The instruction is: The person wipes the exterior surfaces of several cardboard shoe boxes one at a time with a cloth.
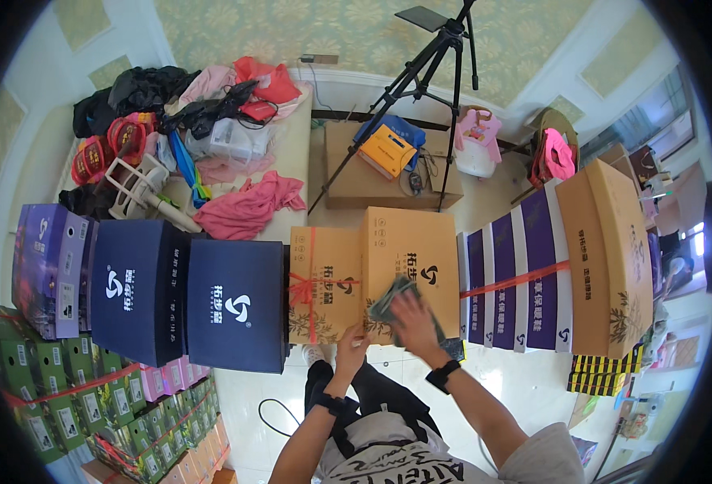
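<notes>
A tan cardboard box point(408, 234) with dark printing lies in front of me, in the middle of a row of boxes. My right hand point(414, 323) presses a dark green cloth point(384, 310) onto its top, fingers over the fabric. At the box's near left corner, my left hand point(353, 345) has its fingers curled together against the edge. Just left of it is a second tan box point(336, 246), tied with a red ribbon point(311, 282). Black bands are on both of my wrists.
Left in the row are dark blue boxes point(235, 347) and a purple box point(45, 274); right, purple-and-white boxes point(505, 242) bound with red ribbon. Green shoe boxes point(57, 387) are stacked lower left. Beyond are a clothes-covered bed point(295, 145) and a black tripod point(450, 32).
</notes>
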Demonstrator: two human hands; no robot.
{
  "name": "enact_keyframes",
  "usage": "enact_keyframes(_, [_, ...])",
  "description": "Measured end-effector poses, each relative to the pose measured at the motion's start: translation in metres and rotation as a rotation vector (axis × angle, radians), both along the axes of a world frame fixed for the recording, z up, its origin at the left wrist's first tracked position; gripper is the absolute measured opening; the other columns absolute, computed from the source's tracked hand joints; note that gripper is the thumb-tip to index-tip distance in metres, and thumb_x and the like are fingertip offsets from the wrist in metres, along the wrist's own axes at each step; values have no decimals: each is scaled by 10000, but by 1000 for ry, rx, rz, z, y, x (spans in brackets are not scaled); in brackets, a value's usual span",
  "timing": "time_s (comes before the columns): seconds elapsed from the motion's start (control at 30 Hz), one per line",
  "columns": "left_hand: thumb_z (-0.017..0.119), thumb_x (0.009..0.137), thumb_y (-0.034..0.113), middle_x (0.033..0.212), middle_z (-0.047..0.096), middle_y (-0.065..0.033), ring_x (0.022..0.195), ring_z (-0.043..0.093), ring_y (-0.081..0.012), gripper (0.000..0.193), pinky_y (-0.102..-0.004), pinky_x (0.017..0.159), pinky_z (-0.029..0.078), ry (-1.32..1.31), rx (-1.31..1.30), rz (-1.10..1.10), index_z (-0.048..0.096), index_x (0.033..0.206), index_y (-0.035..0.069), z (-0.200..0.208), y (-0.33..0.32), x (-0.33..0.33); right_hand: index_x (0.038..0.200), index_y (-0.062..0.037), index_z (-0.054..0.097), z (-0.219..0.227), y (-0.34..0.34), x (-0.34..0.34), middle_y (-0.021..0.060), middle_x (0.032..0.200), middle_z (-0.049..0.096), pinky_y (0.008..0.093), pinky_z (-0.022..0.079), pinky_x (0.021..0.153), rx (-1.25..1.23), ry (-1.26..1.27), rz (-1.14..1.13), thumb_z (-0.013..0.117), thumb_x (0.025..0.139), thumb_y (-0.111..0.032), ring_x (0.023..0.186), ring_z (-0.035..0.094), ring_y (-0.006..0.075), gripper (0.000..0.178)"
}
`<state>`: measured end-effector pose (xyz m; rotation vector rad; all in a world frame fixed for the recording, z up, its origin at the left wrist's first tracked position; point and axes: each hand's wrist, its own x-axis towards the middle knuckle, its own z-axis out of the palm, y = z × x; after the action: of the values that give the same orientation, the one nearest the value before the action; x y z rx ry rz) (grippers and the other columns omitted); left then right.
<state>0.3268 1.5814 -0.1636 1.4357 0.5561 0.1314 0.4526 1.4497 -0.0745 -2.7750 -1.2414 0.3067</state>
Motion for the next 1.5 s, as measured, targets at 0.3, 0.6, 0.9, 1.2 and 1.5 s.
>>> enact_keyframes(0.3, [581,825,38,1116,521,-105,946,564,-199,435,-285,787,466,44,-78,-118,452,1240,39,7,12,3,1395,-155,246,-11,35,27,48,1459,207,506,143,1065,134,-194,-392,475,854,-280,1341,176,283,601])
enact_keyframes(0.6, [529,876,346,1102,555,-90,1017,524,-173,455,-297,852,415,236,-259,-170,461,1207,41,44,29,22,1263,-116,425,4,-41,-33,67,1369,358,433,260,1050,334,189,47,491,746,4,1272,309,293,534])
enact_keyframes(0.9, [614,830,316,1276,419,-121,1128,456,-214,629,-353,918,386,286,-428,-249,305,1314,60,14,12,30,1196,-32,463,-22,-112,20,185,1211,497,416,332,982,734,-139,-828,409,782,46,1163,430,362,425])
enact_keyframes(1.2, [555,866,353,1308,403,-22,1190,391,-164,563,-350,984,285,296,-540,-283,324,1315,106,8,2,30,1265,-23,402,-50,-158,10,187,1220,472,329,348,937,789,527,-1214,401,884,-132,1139,450,294,396])
enact_keyframes(1.5, [493,883,398,1223,479,5,1129,430,-151,454,-328,965,313,224,-584,-107,415,1236,124,23,26,10,1277,-6,388,0,-133,-29,215,1184,520,303,365,916,801,610,-1063,416,891,-124,1135,483,281,405])
